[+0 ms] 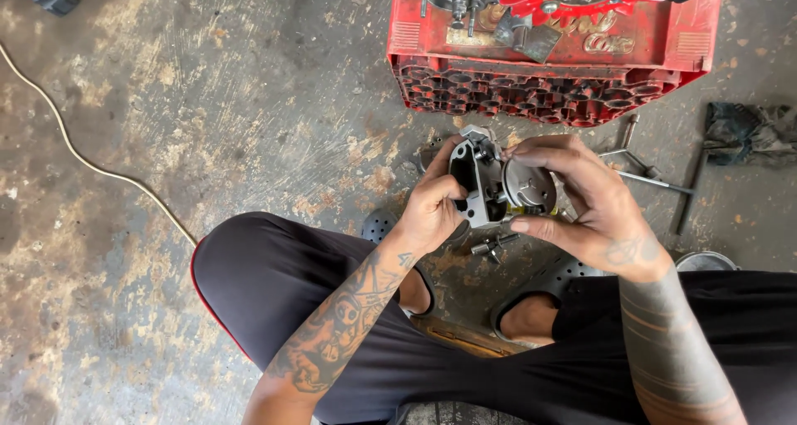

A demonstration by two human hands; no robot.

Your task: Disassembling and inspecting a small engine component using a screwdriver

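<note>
Gripping a grey metal engine part (490, 184) from both sides, the left hand (433, 205) and right hand (585, 201) hold it above the floor, just in front of the red crate (552, 80); loose bolts (491, 244) lie below.

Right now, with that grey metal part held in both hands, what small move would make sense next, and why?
Probably a small turn of the round cap with the right hand while the left hand steadies the grey metal part. The right fingertips already rest on the cap's edge, the left hand grips the body from the other side, and loose bolts lie on the floor below.
</note>
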